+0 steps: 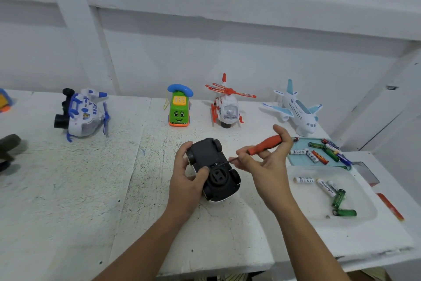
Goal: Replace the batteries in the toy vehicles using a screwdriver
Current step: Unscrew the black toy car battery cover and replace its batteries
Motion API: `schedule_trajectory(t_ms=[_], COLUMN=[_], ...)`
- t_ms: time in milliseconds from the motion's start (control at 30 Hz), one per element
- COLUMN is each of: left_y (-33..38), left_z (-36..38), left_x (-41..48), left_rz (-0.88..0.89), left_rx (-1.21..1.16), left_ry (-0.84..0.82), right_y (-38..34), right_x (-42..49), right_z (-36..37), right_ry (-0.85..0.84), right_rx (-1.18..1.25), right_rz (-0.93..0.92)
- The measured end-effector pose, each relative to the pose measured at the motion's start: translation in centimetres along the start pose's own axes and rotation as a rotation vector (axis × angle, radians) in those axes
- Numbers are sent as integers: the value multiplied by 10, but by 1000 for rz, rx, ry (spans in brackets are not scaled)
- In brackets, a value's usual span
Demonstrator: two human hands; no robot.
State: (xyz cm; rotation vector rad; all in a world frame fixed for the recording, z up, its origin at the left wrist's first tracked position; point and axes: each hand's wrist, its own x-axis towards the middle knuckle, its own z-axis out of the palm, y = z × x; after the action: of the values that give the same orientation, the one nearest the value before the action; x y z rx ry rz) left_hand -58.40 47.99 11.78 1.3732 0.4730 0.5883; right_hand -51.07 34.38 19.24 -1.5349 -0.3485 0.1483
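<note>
While the left hand (190, 180) grips the upturned toy car (213, 170) above the white table (68, 189), right hand (265, 157) pinching orange screwdriver (264, 144), tip at car's underside, battery trays (319, 198) right of car.

A white cylindrical battery (326, 187) lying in the shallow white tray (307, 205) at near right reads "Heybright" in black. Print on the other batteries (303, 180) is too small to read.

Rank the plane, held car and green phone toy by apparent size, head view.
1. Plane and held car look about alike; the car is nearer the camera, so no ranking.
2. Green phone toy is smallest.
</note>
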Motion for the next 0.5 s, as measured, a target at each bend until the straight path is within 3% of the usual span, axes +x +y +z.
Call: schedule_trajectory(t_ms=[500], left_y=[-1], left_z=[-3], left_x=[2], left_rz=[-12], left_rx=[-90], left_ry=[-26], right_y=[25], right_x=[-8], right_z=[19], right_ry=[156], right_rx=[219], right_rz=[46])
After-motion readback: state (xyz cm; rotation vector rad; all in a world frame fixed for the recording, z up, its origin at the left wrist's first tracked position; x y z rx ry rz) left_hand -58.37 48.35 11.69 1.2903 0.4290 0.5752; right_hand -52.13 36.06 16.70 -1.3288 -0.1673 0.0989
